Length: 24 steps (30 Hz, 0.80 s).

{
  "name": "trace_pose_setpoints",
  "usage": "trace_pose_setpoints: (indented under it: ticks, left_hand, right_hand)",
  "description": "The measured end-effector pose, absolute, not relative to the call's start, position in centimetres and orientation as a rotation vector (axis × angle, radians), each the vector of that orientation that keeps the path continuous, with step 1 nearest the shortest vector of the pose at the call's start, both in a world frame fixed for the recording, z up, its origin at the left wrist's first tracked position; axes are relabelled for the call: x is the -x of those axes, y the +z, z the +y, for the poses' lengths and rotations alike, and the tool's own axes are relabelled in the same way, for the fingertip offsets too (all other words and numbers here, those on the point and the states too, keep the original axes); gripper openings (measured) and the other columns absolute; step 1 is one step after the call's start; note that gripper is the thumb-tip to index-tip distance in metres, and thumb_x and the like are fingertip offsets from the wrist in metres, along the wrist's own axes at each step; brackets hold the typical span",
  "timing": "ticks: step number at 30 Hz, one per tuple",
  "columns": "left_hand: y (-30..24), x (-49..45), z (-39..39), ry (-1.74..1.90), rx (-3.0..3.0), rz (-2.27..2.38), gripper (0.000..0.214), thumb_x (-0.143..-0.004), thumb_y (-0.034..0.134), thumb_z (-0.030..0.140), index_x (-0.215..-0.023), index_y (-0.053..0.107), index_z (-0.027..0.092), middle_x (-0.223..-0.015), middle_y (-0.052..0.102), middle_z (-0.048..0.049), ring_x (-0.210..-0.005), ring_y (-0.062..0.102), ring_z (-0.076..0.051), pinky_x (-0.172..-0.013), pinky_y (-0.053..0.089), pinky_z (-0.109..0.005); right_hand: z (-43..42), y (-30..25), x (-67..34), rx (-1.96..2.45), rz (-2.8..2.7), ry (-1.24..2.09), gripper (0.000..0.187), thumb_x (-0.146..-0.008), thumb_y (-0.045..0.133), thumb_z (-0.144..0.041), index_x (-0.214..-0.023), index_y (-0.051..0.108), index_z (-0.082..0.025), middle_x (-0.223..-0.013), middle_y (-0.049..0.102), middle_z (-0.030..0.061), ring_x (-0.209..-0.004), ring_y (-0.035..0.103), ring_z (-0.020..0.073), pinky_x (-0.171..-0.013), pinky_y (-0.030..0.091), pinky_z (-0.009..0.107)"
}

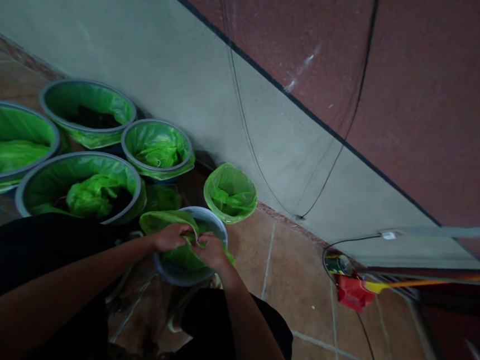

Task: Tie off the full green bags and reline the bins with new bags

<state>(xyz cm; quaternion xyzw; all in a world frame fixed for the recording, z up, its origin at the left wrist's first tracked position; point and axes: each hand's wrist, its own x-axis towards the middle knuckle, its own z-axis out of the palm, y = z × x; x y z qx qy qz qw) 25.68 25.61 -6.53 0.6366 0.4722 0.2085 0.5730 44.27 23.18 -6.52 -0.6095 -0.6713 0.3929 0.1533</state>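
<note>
A: Biggest thing in view?
B: A gray-green wall [213, 105] with dark red paint above it, and a brown tile floor [305, 298] along its foot.

A: On the floor, by the wall?
B: Four big gray bins [89, 81], close together, all with bright green bags inside. Just beside them, a lone green bag [230, 193] with its top rolled open, and whatever holds it hidden.

A: And in front, low down?
B: A small gray bin [213, 218], between the knees of dark clothes [31, 262], with a green liner bag [182, 260] half over its rim.

A: Hands?
B: Both right over the small gray bin, almost touching. Left hand [171, 237]: mostly closed, pinching the green liner bag. Right hand [211, 250]: the same, fingers bent, gripping the green liner bag too.

A: Far side?
B: A black cable [338, 155] down the wall, a red packet [354, 293] on the floor, and an orange stick [432, 282].

A: Any words?
B: None readable, only blur on the red packet.
</note>
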Motion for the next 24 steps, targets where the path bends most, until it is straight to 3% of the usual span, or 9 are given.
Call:
trace_pose_setpoints:
  ticks: [6, 10, 14, 17, 20, 22, 24]
  left_hand:
    - [-6.7, -25.8, 25.6, 0.404, -1.515, 1.072, 0.034, -0.064, 0.052, 0.010, -0.093, 0.070, 0.013, -0.086, 0.075, -0.0065, -0.082, 0.068, -0.023, -0.074, 0.050, -0.029]
    - [-7.0, -25.6, 25.4, 0.318, -1.781, 1.214, 0.034, -0.072, 0.051, 0.008, -0.096, 0.073, 0.014, -0.094, 0.077, -0.0093, -0.089, 0.071, -0.025, -0.080, 0.052, -0.031]
    - [-7.0, -25.6, 25.1, 0.242, -1.968, 1.312, 0.029, -0.075, 0.050, 0.007, -0.089, 0.074, 0.014, -0.092, 0.077, -0.0152, -0.092, 0.072, -0.031, -0.086, 0.053, -0.040]
    - [-5.9, -26.0, 24.8, 0.285, -2.049, 1.294, 0.037, -0.079, 0.046, 0.006, -0.103, 0.073, 0.013, -0.105, 0.076, -0.0171, -0.104, 0.070, -0.031, -0.096, 0.052, -0.041]
    - [-3.7, -26.7, 24.1, 0.416, -2.256, 1.231, 0.039, -0.084, 0.045, 0.008, -0.113, 0.070, 0.014, -0.111, 0.074, -0.0149, -0.107, 0.069, -0.028, -0.097, 0.052, -0.039]
    - [-2.3, -27.0, 23.6, 0.562, -2.386, 1.158, 0.031, -0.088, 0.050, 0.017, -0.113, 0.069, 0.017, -0.110, 0.073, -0.0125, -0.106, 0.068, -0.027, -0.095, 0.054, -0.038]
    - [-1.2, -26.9, 23.3, 0.733, -2.426, 1.136, 0.031, -0.091, 0.057, 0.029, -0.118, 0.067, 0.020, -0.115, 0.072, -0.0111, -0.110, 0.066, -0.026, -0.099, 0.053, -0.040]
  right_hand:
    - [22.9, -7.5, -44.1, 1.747, -2.014, 1.156, 0.009, -0.070, 0.082, -0.017, -0.070, 0.073, -0.020, -0.084, 0.067, 0.0023, -0.085, 0.062, 0.0177, -0.081, 0.048, 0.030]
    - [23.4, -6.8, -44.4, 1.699, -1.725, 1.294, 0.012, -0.068, 0.081, -0.019, -0.063, 0.070, -0.021, -0.078, 0.067, 0.0008, -0.085, 0.062, 0.0185, -0.084, 0.047, 0.032]
    - [24.4, -2.4, -45.4, 1.446, -1.214, 1.440, 0.011, -0.070, 0.080, -0.032, -0.074, 0.075, -0.023, -0.105, 0.074, 0.0033, -0.099, 0.064, 0.0206, -0.095, 0.045, 0.035]
    - [25.1, 1.2, -46.0, 1.185, -0.975, 1.435, 0.017, -0.068, 0.082, -0.035, -0.078, 0.076, -0.024, -0.120, 0.071, 0.0026, -0.103, 0.064, 0.0187, -0.096, 0.045, 0.032]
    - [25.5, 2.1, -45.9, 1.146, -0.871, 1.420, 0.020, -0.068, 0.082, -0.037, -0.079, 0.075, -0.023, -0.100, 0.074, 0.0015, -0.085, 0.063, 0.0153, -0.084, 0.047, 0.030]
    - [25.7, 1.5, -45.5, 1.234, -0.877, 1.371, 0.021, -0.066, 0.082, -0.038, -0.074, 0.074, -0.021, -0.079, 0.070, -0.0010, -0.073, 0.059, 0.0136, -0.077, 0.046, 0.028]
    - [25.7, 0.8, -45.3, 1.312, -0.914, 1.313, 0.023, -0.064, 0.083, -0.039, -0.071, 0.072, -0.020, -0.071, 0.066, -0.0024, -0.069, 0.057, 0.0130, -0.074, 0.045, 0.028]
